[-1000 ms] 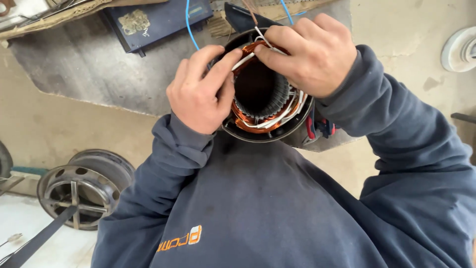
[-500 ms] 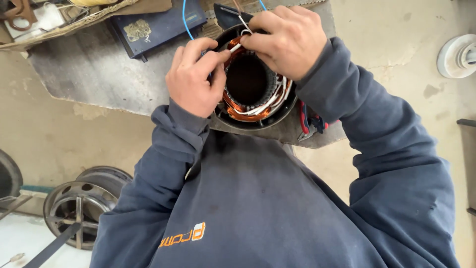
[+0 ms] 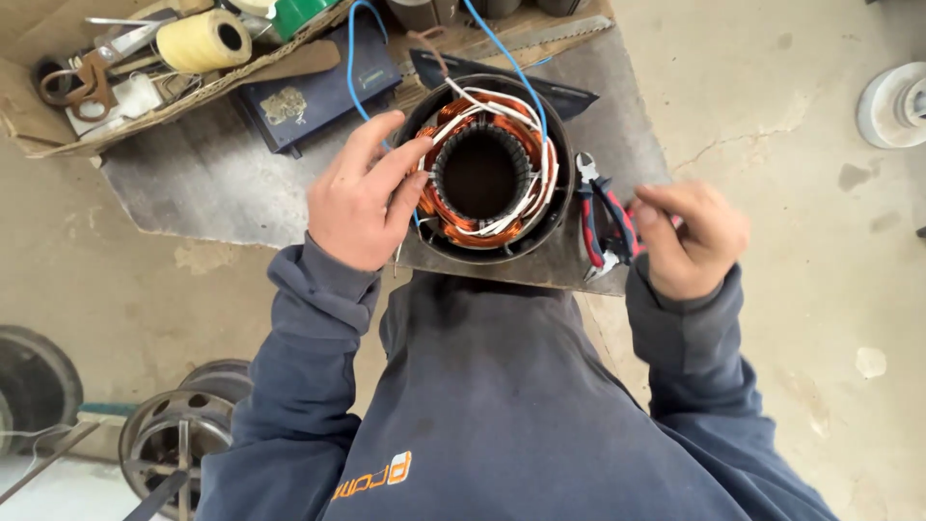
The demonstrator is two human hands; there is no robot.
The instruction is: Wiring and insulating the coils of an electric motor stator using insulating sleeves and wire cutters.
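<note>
A round motor stator (image 3: 487,174) with copper windings, white sleeved leads and blue wires stands on a grey mat (image 3: 212,174) in front of me. My left hand (image 3: 359,198) rests on its left rim, fingers on the windings. My right hand (image 3: 690,236) is off to the right of the stator, fingers curled at the red-and-blue handles of pliers (image 3: 606,222) lying beside it. Whether the hand grips the pliers is unclear.
A cardboard tray (image 3: 58,125) at the back left holds a spool of yellow twine (image 3: 201,41), scissors and small tools. A dark blue case (image 3: 318,87) lies behind the stator. Metal wheel rims (image 3: 169,449) sit on the floor at lower left; a white disc (image 3: 892,101) lies far right.
My right hand has left the top of the stator and swung right to the pliers. The left hand has stayed on the left rim. The view has shifted, showing more of the tray.
</note>
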